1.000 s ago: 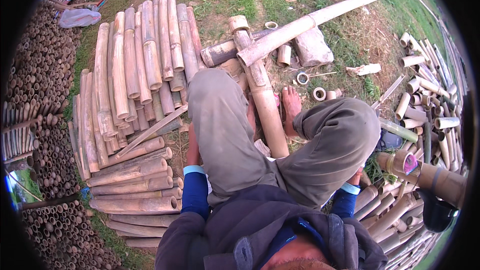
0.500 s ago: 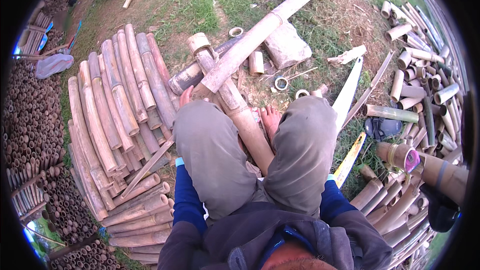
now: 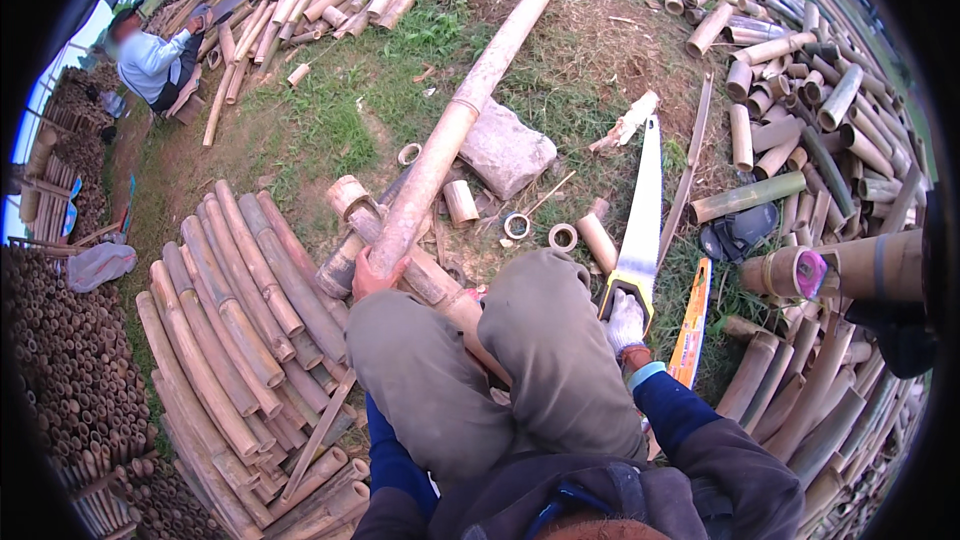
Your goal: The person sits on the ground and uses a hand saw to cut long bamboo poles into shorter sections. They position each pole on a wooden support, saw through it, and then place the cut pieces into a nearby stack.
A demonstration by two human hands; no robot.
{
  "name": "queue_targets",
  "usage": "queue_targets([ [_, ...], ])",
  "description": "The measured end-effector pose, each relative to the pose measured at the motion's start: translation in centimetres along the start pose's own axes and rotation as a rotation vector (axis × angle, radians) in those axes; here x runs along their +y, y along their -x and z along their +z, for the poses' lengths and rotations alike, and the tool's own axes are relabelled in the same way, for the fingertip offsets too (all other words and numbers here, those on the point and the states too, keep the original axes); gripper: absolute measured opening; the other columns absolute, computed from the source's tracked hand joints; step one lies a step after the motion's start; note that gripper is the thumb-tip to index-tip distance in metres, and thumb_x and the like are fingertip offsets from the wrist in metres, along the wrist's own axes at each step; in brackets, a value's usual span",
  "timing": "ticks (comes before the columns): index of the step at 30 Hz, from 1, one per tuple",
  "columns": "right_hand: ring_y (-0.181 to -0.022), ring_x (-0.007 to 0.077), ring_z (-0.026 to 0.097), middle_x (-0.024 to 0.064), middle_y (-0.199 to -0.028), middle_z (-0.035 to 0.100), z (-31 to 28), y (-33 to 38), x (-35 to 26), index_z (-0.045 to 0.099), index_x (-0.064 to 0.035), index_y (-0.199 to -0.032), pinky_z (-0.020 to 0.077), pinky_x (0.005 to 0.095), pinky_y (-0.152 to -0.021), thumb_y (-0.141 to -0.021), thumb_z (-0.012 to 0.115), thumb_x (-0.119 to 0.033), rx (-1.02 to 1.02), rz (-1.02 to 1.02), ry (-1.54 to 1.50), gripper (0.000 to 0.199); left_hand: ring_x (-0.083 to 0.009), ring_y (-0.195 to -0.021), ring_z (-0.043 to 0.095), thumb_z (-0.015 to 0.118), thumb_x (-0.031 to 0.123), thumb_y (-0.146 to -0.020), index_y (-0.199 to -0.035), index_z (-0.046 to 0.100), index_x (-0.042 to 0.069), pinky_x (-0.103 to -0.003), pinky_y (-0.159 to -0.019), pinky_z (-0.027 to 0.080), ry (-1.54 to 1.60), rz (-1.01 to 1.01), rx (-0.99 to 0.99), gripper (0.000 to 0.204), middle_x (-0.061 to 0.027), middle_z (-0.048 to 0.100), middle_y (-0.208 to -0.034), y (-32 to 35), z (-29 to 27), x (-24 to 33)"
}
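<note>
My bare left hand (image 3: 377, 275) is wrapped round the near end of a long bamboo pole (image 3: 470, 105). The pole slants away to the far right and lies across shorter bamboo pieces on the ground, beside a grey stone block (image 3: 508, 155). Part of that hand is hidden behind my left knee. On the right, my gloved right hand (image 3: 627, 320) grips the yellow and black handle of a handsaw (image 3: 642, 200). Its pale blade points away from me, tip upward, apart from the pole. Between my knees runs a thick bamboo piece (image 3: 430, 283).
Stacked bamboo lengths (image 3: 225, 310) lie at my left, and a heap of cut bamboo (image 3: 800, 110) at my right. A dark sandal (image 3: 738, 232) and an orange-yellow strip (image 3: 692, 325) are near the saw. Bamboo rings (image 3: 563, 237) lie ahead. A person (image 3: 150, 60) sits far left.
My view has tilted up and turned, showing more of the far ground. My right hand on the saw handle has come out from behind my knee. My left hand stays at the pole's end.
</note>
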State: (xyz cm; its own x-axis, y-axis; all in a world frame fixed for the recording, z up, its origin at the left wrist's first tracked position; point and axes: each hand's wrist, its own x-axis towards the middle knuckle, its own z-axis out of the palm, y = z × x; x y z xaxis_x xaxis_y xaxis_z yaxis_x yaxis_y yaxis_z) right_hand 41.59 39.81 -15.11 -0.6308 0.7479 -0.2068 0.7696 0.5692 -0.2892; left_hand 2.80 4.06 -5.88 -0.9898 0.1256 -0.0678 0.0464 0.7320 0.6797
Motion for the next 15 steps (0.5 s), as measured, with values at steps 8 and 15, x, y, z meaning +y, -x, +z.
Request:
queue_targets([
  [8, -0.119, 0.0462, 0.065, 0.0258, -0.121, 0.064, 0.0, -0.1, 0.0, 0.055, -0.0020, -0.143, 0.0526, 0.0577, -0.102, -0.077, 0.083, -0.021, -0.031, 0.002, 0.013, 0.075, -0.0329, -0.097, 0.071, 0.081, 0.060, -0.093, -0.149, 0.060, 0.007, -0.046, -0.088, 0.057, 0.305, -0.056, -0.089, 0.081, -0.0192, 0.072, -0.116, -0.3, 0.4, -1.0],
  [15, -0.118, 0.0455, 0.065, 0.0248, -0.120, 0.064, -0.3, -0.4, -1.5, 0.056, -0.0027, -0.140, 0.0517, 0.0576, -0.101, -0.075, 0.083, -0.019, 0.013, -0.050, -0.013, 0.072, -0.0267, -0.077, 0.068, 0.069, 0.063, -0.101, -0.144, 0.065, 0.013, -0.041, -0.072, 0.055, 0.810, -0.172, -0.194, 0.066, -0.0151, 0.073, -0.099, 2.0, -1.4, -6.2],
])
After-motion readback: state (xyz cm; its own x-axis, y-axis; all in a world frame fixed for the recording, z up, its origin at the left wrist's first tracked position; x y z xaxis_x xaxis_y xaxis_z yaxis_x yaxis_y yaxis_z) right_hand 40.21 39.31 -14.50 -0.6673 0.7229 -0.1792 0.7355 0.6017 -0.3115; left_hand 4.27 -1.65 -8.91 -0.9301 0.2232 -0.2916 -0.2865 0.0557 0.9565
